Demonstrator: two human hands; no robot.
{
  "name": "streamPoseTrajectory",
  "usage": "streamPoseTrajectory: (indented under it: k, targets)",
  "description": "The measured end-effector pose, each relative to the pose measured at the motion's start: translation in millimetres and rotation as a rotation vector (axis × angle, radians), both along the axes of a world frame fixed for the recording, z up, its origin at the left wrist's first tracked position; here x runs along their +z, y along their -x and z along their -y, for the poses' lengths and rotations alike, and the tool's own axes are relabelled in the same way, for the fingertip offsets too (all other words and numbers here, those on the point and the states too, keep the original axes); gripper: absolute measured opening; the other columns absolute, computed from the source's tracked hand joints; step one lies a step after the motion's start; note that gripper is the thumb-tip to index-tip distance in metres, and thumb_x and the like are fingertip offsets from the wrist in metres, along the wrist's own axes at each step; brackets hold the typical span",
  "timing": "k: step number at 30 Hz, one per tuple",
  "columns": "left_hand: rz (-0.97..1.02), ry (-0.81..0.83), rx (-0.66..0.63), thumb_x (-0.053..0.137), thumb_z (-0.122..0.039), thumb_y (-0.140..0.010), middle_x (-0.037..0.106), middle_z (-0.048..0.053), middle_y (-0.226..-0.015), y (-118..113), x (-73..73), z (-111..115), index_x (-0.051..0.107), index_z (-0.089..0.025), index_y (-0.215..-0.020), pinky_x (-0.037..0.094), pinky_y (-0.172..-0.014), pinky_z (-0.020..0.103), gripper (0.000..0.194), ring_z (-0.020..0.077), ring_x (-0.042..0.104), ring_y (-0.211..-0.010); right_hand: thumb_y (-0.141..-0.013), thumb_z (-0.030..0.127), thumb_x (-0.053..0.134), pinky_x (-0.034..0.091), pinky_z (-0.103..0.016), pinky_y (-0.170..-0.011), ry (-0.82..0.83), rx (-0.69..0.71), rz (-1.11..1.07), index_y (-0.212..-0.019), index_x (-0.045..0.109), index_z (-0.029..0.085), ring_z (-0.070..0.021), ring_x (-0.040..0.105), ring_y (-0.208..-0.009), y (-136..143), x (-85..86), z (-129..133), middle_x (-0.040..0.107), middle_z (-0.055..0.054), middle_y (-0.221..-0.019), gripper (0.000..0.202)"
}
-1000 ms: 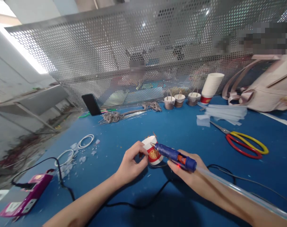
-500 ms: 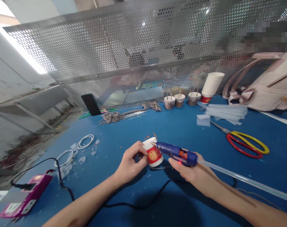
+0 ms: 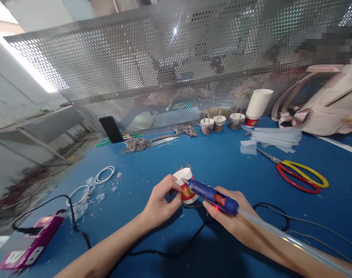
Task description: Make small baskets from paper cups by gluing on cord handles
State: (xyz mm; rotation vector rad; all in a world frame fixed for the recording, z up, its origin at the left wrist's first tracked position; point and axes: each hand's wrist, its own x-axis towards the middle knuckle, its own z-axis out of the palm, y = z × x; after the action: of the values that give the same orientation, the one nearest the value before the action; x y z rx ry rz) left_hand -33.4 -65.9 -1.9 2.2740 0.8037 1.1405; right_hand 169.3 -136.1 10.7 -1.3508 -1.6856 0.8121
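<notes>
My left hand pinches a small paper cup, white with a red band and a gold emblem, tilted above the blue table. In my right hand is a blue hot glue gun, its small red light lit. The metal nozzle points left and lies at the cup's upper side, near my left fingertips; whether it touches I cannot tell. A long clear glue stick sticks out of the gun's back end over my right forearm.
Scissors with red and yellow handles lie at right, near translucent strips. Behind stand a cup stack, several small wrapped cups, grey cord and a phone. White rings and a purple power strip lie left.
The glue gun's nozzle has moved slightly left and down along the cup. Its back end and my right hand have dropped, so the gun slants more. My left hand still holds the cup.
</notes>
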Motion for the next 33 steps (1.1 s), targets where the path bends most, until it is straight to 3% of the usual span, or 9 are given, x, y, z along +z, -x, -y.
streamPoseTrajectory:
  k: [5, 10, 16, 20, 26, 33]
  targets:
    - [0.043, 0.017, 0.000, 0.051, -0.007, -0.079, 0.058, 0.001, -0.073, 3.2, 0.3, -1.9, 0.055, -0.019, -0.072, 0.043, -0.059, 0.023, 0.014, 0.0119, 0.054, -0.066, -0.080, 0.035, 0.054, 0.037, -0.023, -0.050, 0.083, -0.078, -0.097, -0.066, 0.050, 0.020, -0.0099, 0.041, -0.049, -5.9, 7.1, -5.5, 0.048, 0.004, -0.056, 0.021]
    - [0.085, 0.031, -0.009, 0.052, -0.008, -0.079, 0.058, 0.002, -0.075, 4.7, 1.2, -3.0, 0.055, -0.019, -0.073, 0.044, -0.060, 0.023, 0.013, 0.0118, 0.054, -0.066, -0.079, 0.042, 0.055, 0.027, -0.022, -0.039, 0.292, -0.131, -0.165, -0.060, 0.046, 0.021, -0.0073, 0.030, -0.040, -10.7, 5.1, -11.9, 0.037, 0.007, -0.047, 0.030]
    - [0.115, 0.069, -0.018, 0.053, -0.009, -0.078, 0.058, 0.003, -0.075, 4.3, 5.2, -2.1, 0.056, -0.018, -0.072, 0.045, -0.060, 0.023, 0.011, 0.0123, 0.055, -0.067, -0.079, 0.048, 0.052, 0.027, -0.021, -0.039, 0.415, -0.080, -0.189, -0.059, 0.041, 0.021, -0.0073, 0.031, -0.039, -11.6, 9.2, -12.0, 0.032, 0.008, -0.043, 0.035]
    - [0.121, 0.115, 0.001, 0.053, -0.011, -0.079, 0.057, 0.003, -0.074, 3.9, 5.5, -2.1, 0.055, -0.018, -0.071, 0.045, -0.058, 0.023, 0.011, 0.0123, 0.054, -0.065, -0.079, 0.044, 0.053, 0.026, -0.022, -0.039, 0.340, -0.044, -0.198, -0.062, 0.042, 0.022, -0.0080, 0.026, -0.040, -8.1, 12.3, -6.0, 0.028, 0.008, -0.046, 0.030]
    - [0.106, 0.044, -0.030, 0.052, -0.008, -0.078, 0.058, 0.002, -0.072, 1.6, 2.6, -2.8, 0.056, -0.018, -0.071, 0.045, -0.059, 0.024, 0.013, 0.0121, 0.054, -0.064, -0.079, 0.039, 0.053, 0.038, -0.024, -0.051, 0.173, -0.037, -0.110, -0.064, 0.047, 0.021, -0.0110, 0.040, -0.050, -2.2, 13.4, -0.6, 0.046, 0.004, -0.055, 0.023]
    - [0.058, 0.005, -0.023, 0.052, -0.007, -0.077, 0.059, 0.003, -0.073, 2.4, 2.0, -1.3, 0.056, -0.018, -0.072, 0.046, -0.060, 0.023, 0.014, 0.0125, 0.056, -0.067, -0.080, 0.038, 0.051, 0.038, -0.025, -0.051, 0.103, -0.042, -0.059, -0.066, 0.052, 0.021, -0.0120, 0.042, -0.050, -3.7, 11.9, -2.5, 0.047, 0.003, -0.055, 0.023]
